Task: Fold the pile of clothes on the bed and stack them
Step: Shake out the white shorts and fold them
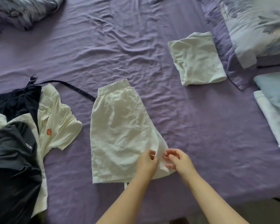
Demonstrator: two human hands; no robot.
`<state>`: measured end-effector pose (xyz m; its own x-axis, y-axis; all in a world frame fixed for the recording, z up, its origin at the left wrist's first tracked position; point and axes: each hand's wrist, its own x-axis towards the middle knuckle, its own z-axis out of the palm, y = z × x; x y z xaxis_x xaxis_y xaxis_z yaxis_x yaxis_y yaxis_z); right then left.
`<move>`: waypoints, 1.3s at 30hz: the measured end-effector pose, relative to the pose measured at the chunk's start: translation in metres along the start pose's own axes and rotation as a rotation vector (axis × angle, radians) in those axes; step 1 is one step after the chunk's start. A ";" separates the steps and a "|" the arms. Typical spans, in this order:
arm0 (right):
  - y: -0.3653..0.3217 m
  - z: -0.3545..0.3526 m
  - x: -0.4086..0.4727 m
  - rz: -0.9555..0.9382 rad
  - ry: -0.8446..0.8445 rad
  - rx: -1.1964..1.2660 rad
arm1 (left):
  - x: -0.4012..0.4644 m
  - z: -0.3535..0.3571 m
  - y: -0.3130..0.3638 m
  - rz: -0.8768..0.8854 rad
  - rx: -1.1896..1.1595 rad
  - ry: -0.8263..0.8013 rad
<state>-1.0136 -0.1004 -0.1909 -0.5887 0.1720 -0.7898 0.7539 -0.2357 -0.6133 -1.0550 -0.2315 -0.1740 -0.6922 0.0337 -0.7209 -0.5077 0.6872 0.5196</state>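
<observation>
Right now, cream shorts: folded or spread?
Folded once lengthwise, not finished: shorts lie long, waistband to hem, while both hands pinch the hem corner.

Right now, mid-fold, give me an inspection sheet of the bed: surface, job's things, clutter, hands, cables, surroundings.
Surface: purple bed sheet, wrinkled.
Job's things: cream shorts lie flat at centre, waistband away from the person; folded white garment lies apart at upper right; unfolded pile at left holds dark garments and a cream shirt with an orange logo.
Clutter: dark strap with a ring trails from the pile towards the shorts.
Hands: left hand and right hand both pinch the shorts' near right corner.
Cables: nothing seen.
Surroundings: floral pillow at upper right, light blue fabric at right edge, bunched floral bedding at upper left.
</observation>
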 end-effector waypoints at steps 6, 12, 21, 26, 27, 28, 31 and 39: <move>-0.001 -0.005 0.009 -0.168 0.079 -0.480 | 0.004 -0.027 -0.009 0.026 -0.200 0.051; -0.002 -0.021 0.025 -0.125 0.147 -0.557 | 0.013 -0.059 -0.022 -0.051 -0.279 0.190; -0.017 0.001 0.011 -0.135 0.116 -0.291 | 0.017 -0.054 -0.019 -0.040 -0.304 0.140; -0.031 0.038 0.005 0.128 -0.040 0.005 | 0.010 -0.054 -0.015 0.025 -0.353 0.036; -0.034 0.040 0.006 0.200 -0.027 0.071 | 0.008 -0.055 -0.016 0.039 -0.357 -0.007; -0.035 0.039 0.008 0.264 -0.006 0.141 | 0.007 -0.055 -0.017 0.049 -0.348 -0.048; -0.038 0.033 0.019 0.353 0.078 0.253 | 0.009 -0.053 -0.023 0.099 -0.148 -0.076; -0.047 -0.005 0.052 0.240 0.167 0.086 | 0.017 -0.051 -0.054 -0.015 0.628 -0.072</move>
<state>-1.0779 -0.0758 -0.2031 -0.3355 0.2548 -0.9069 0.8342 -0.3670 -0.4116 -1.0653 -0.3048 -0.1909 -0.6399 0.0544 -0.7665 -0.1044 0.9821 0.1569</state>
